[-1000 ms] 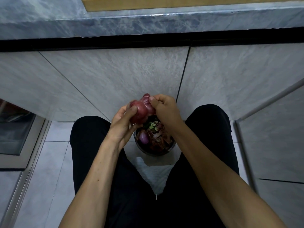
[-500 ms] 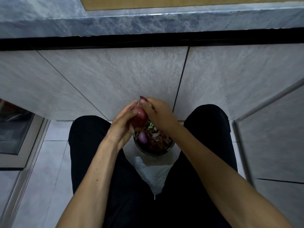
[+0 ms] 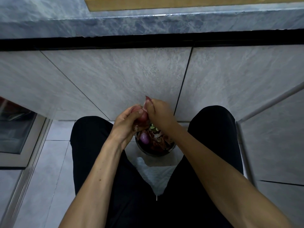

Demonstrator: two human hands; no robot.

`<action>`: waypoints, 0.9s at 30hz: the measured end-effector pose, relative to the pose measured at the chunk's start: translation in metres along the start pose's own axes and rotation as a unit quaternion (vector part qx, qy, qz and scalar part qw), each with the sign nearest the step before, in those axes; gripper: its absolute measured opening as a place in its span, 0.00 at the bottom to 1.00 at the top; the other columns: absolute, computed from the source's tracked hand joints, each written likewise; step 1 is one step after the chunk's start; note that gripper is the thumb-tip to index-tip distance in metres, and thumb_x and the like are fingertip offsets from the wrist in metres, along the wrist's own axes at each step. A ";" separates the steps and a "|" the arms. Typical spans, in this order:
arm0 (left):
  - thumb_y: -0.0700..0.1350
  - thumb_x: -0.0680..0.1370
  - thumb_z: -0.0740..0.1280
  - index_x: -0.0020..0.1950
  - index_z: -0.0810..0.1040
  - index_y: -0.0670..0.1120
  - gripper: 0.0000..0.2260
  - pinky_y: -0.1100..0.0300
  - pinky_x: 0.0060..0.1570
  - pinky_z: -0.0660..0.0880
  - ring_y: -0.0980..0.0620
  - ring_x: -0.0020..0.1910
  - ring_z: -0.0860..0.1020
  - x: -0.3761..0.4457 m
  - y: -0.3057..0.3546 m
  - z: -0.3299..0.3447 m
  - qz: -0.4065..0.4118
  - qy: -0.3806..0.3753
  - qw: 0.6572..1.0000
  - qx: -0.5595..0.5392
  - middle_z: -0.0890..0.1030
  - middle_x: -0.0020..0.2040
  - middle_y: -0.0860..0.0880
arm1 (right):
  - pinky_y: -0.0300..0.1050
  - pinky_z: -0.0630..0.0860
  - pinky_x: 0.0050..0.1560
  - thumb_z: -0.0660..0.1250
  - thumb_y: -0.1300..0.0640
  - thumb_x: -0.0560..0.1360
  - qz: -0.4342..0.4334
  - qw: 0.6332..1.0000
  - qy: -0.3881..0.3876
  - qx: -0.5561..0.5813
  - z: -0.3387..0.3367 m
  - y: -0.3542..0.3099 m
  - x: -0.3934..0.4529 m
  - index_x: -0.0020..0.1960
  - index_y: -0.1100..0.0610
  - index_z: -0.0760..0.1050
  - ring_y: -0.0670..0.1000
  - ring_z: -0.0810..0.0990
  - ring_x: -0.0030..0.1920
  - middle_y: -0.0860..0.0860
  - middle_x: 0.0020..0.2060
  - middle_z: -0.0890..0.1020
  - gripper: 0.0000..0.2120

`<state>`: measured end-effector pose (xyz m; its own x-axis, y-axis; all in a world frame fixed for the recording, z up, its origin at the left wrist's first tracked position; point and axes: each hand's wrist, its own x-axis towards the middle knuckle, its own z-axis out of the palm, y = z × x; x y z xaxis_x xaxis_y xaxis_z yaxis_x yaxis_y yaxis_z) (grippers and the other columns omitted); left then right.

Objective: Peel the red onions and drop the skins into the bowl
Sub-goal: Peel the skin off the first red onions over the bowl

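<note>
My left hand [image 3: 127, 122] grips a red onion [image 3: 142, 117] just above the dark bowl [image 3: 153, 153] on the floor between my knees. My right hand [image 3: 160, 113] pinches a strip of onion skin [image 3: 147, 101] that sticks up from its fingertips, right beside the onion. The bowl holds a heap of reddish skins [image 3: 158, 142], a peeled purple onion [image 3: 144, 138] at its left and some green bits. Most of the held onion is hidden by my fingers.
I am seated on a tiled floor facing a grey tiled cabinet front [image 3: 115, 79] under a marble counter edge [image 3: 148, 23]. A white cloth or bag [image 3: 156, 175] lies between my legs near the bowl. A framed glass panel [image 3: 14, 129] is at the left.
My hands have closed in over the onion and sunk a little toward the bowl. The large loose flap of skin seen earlier is now a small strip pinched in my right fingers.
</note>
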<state>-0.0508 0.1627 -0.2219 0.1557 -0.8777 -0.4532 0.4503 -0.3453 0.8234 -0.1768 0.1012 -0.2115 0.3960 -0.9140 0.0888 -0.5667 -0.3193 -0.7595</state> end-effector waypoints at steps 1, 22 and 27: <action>0.39 0.77 0.69 0.59 0.80 0.41 0.11 0.50 0.44 0.82 0.42 0.52 0.82 -0.001 0.001 0.001 -0.001 0.001 1.000 0.003 0.84 0.51 0.43 | 0.41 0.58 0.37 0.53 0.59 0.83 0.004 1.000 -0.004 -0.010 0.003 0.001 0.001 0.41 0.64 0.75 0.59 0.78 0.39 0.61 0.38 0.80 0.17; 0.43 0.81 0.68 0.52 0.81 0.44 0.05 0.50 0.47 0.84 0.48 0.43 0.84 0.003 0.000 -0.003 -0.043 0.085 0.995 -0.042 0.86 0.46 0.47 | 0.40 0.66 0.36 0.65 0.59 0.79 0.125 0.970 -0.190 -0.082 -0.007 0.062 0.013 0.49 0.67 0.77 0.52 0.74 0.44 0.57 0.43 0.78 0.10; 0.44 0.80 0.69 0.57 0.81 0.43 0.08 0.49 0.48 0.84 0.47 0.48 0.84 0.001 0.001 -0.003 -0.055 0.095 0.993 -0.044 0.85 0.51 0.45 | 0.49 0.78 0.48 0.67 0.60 0.76 0.124 0.964 -0.213 -0.102 -0.005 0.066 0.015 0.53 0.67 0.78 0.59 0.79 0.50 0.61 0.49 0.80 0.10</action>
<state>-0.0478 0.1620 -0.2226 0.2608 -0.7547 -0.6020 0.5474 -0.3980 0.7362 -0.2116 0.0652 -0.2570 0.4661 -0.7968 -0.3846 -0.7949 -0.1863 -0.5774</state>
